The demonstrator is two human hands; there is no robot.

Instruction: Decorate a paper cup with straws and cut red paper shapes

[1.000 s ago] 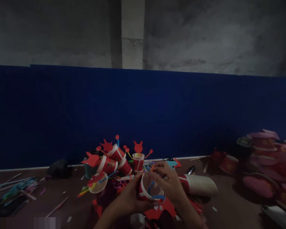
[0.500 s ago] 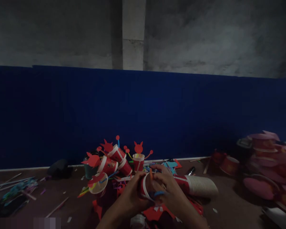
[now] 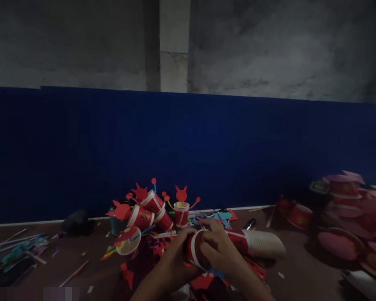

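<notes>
Red paper cup (image 3: 193, 249), six o'clock in view | left hand (image 3: 179, 256) grips its outer wall; right hand (image 3: 218, 247) curls at its mouth, can't tell if pinching | blue strip (image 3: 217, 273), cup's five o'clock | best: brace outside; press lightly inside

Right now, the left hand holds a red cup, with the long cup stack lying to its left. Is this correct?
Wrong side: in the head view, the left hand holds a red cup, with the long cup stack lying to its right.
</notes>
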